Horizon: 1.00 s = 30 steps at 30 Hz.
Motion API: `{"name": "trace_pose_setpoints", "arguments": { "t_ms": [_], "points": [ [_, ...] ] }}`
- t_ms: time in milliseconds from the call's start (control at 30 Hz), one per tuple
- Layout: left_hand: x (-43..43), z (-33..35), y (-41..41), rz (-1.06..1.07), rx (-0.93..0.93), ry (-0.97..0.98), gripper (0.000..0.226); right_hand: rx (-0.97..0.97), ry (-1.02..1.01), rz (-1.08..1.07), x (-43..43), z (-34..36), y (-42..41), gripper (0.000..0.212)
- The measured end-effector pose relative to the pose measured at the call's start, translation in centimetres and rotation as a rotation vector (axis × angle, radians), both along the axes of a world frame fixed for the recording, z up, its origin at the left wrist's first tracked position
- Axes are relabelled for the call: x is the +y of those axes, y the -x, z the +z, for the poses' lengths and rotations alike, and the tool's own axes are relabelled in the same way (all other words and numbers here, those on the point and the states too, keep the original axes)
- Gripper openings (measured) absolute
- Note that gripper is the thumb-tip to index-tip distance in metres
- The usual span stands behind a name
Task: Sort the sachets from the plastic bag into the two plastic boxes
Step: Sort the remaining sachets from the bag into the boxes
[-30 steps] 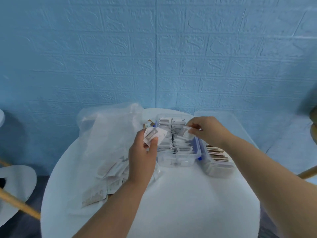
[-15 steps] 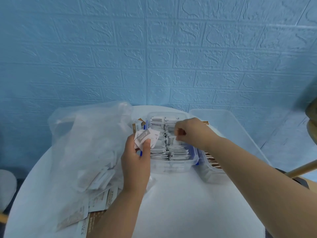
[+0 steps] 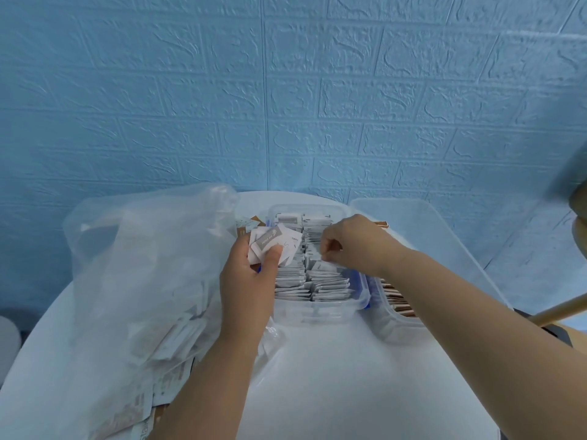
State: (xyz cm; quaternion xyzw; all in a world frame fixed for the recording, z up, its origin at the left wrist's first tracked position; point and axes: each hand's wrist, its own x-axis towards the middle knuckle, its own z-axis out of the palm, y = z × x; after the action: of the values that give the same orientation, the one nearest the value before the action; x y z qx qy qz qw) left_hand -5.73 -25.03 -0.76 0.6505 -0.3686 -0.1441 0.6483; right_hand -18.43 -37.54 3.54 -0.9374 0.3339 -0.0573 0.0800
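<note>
My left hand [image 3: 246,282] holds a small fan of white and grey sachets [image 3: 273,244] at the left edge of the clear plastic box [image 3: 317,314], which is packed with rows of white sachets. My right hand [image 3: 352,244] hovers over the right row in that box, fingers pinched together low among the sachets; I cannot tell whether a sachet is between them. A second clear box [image 3: 397,322] with brown sachets sits to the right, mostly hidden by my right forearm. The crumpled clear plastic bag [image 3: 143,274] lies at the left with more sachets inside.
All of this sits on a round white table [image 3: 333,382] against a blue brick-patterned wall. A clear lid or tray [image 3: 422,230] lies behind the right box. Loose sachets [image 3: 165,385] spill from the bag near the front left. A wooden chair part [image 3: 562,309] shows at right.
My right hand has moved down from above the box into the right row of white sachets, and the sachet seen in its fingers earlier is out of sight. My left hand keeps its sachets.
</note>
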Motion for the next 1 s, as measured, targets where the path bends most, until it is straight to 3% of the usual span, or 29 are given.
{"name": "trace_pose_setpoints", "arguments": {
  "t_ms": [100,200,300,467,600,700,767,1000],
  "points": [
    [-0.3,-0.2,-0.5,-0.018,-0.009,-0.013,0.016,-0.173,-0.055,-0.027,0.3,0.7,0.1,0.012],
    [-0.4,0.0,-0.5,-0.048,0.003,-0.016,0.017,-0.485,-0.38,-0.061,1.2,1.5,-0.2,0.009],
    [-0.6,0.4,-0.4,-0.076,-0.006,-0.008,0.017,-0.535,-0.544,-0.036,2.2,1.6,-1.2,0.025],
    [-0.4,0.3,-0.7,-0.062,0.028,0.003,0.017,-0.638,-0.613,-0.061,2.1,1.2,-1.9,0.024],
    [-0.3,0.1,-1.0,0.088,0.045,0.026,0.015,-0.64,-0.472,-0.112,1.2,0.7,-1.6,0.029],
    [-0.3,-0.5,-1.4,0.177,0.063,0.058,0.01,-0.531,-0.317,-0.067,1.1,0.8,-1.6,0.021],
    [-0.3,-0.7,-1.3,0.184,0.068,0.076,0.011,-0.432,-0.228,0.001,1.3,0.8,-1.9,0.01],
    [-0.5,-1.3,-1.2,0.156,0.07,0.113,0.013,-0.275,-0.067,0.076,1.7,-0.1,-4.0,0.011]
  ]
}}
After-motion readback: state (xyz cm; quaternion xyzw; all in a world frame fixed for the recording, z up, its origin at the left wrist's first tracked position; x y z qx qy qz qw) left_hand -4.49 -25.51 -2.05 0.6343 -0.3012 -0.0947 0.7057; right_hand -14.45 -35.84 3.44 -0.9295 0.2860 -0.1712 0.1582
